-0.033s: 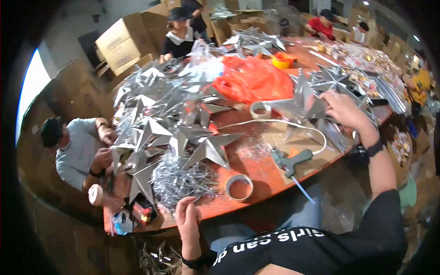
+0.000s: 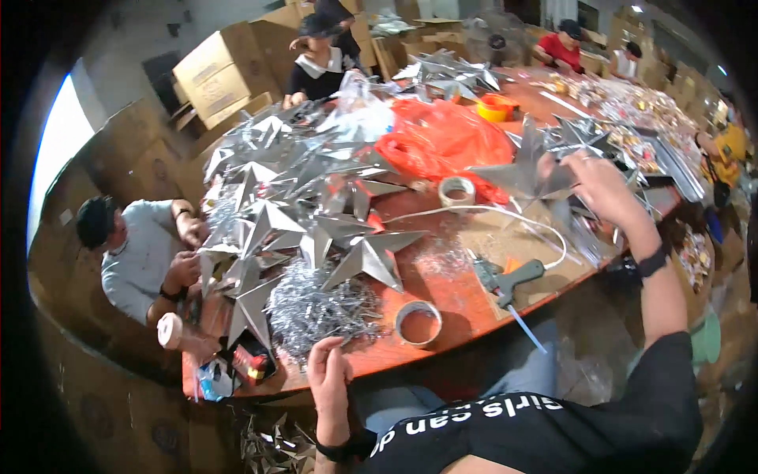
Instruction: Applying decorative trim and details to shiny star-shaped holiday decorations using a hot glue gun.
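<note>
Head view, right hand: the right hand (image 2: 604, 189) is at the right side of a large silver star (image 2: 525, 172); its fingers are bent, but whether they pinch it I cannot tell.
Star: tilted up over the surface (image 2: 450, 312), beside a red-orange plastic bag (image 2: 446, 142).
Left hand: the left hand (image 2: 330, 383) is near silver tinsel (image 2: 320, 312), fingers loosely bent; whether their tips meet, I cannot tell.
Glue gun: the green glue gun (image 2: 517, 278) lies by the near edge, between the hands.
</note>
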A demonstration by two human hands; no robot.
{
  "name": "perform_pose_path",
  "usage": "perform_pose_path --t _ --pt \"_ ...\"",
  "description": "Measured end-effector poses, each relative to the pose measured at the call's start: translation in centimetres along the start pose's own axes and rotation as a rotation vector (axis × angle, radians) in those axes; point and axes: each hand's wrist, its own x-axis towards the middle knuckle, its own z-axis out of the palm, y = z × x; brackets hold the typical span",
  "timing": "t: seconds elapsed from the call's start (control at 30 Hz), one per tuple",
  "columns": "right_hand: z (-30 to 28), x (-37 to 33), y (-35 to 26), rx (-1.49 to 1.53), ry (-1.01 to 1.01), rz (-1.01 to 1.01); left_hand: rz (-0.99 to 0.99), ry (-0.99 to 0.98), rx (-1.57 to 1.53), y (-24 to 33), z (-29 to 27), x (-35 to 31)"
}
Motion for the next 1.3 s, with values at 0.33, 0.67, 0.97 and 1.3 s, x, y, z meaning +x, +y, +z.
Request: perform_pose_path --t 0.33,0.67,0.97,1.3 --pt "-1.3 -1.0 -8.1 1.028 0.315 0.397 0.119 0.03 0.17 -0.1 -0.5 -0.5" --pt "7.3 -5.5 -18.6 1.664 -0.618 0.214 0.185 0.206 0.035 2.3 -1.7 -1.3" --pt "5.7 -3.2 -19.2 1.312 -0.554 0.037 0.174 0.181 0.081 1.5 -2.3 -1.5" --pt "5.0 -3.9 -18.9 1.111 -0.422 0.092 0.055 0.071 -0.018 1.3 -0.4 -0.9"
